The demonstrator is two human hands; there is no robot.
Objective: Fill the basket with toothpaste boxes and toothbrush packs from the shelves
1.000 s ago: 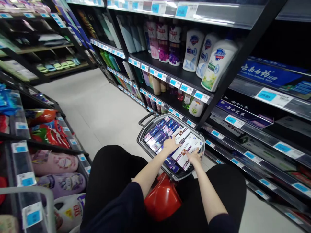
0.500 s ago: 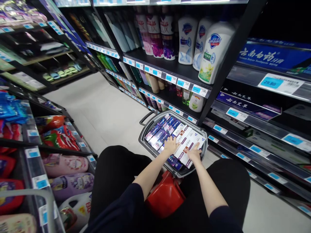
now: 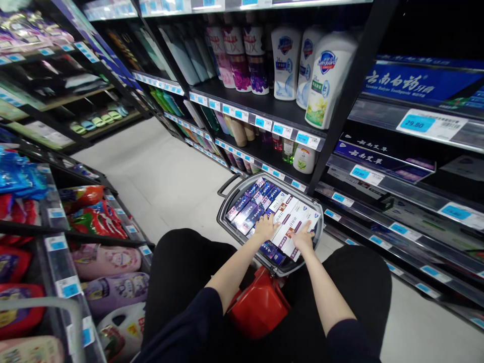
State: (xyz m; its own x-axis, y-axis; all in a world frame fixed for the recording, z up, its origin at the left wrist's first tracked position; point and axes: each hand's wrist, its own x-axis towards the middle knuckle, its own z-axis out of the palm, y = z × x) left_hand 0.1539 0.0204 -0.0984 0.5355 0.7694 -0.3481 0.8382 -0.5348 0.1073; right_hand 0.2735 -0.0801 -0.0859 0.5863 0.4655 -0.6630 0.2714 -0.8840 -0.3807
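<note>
A grey shopping basket (image 3: 320, 237) stands in front of my knees, packed with flat toothpaste boxes. White toothpaste boxes (image 3: 291, 220) lie on top at its right side, and dark blue and purple boxes (image 3: 247, 214) fill the left and lower parts. My left hand (image 3: 266, 228) rests on the boxes with its fingers spread, the thumb reaching the white ones. On the right part of the white boxes lies my right hand (image 3: 303, 239), fingers apart and the index stretched forward. The undersides of both hands are hidden.
A red plastic object (image 3: 259, 305) is between my legs. Behind the basket, a shelf holds Safeguard bottles (image 3: 328, 75) and other bottles. Toothpaste shelves (image 3: 408, 194) rise at right. Laundry bottles (image 3: 115, 287) and bagged goods (image 3: 96, 219) line the left. Pale floor (image 3: 151, 171) runs between.
The view has shifted slightly, so the left shelves appear a little further right. Both hands stay on the boxes, with hardly any movement.
</note>
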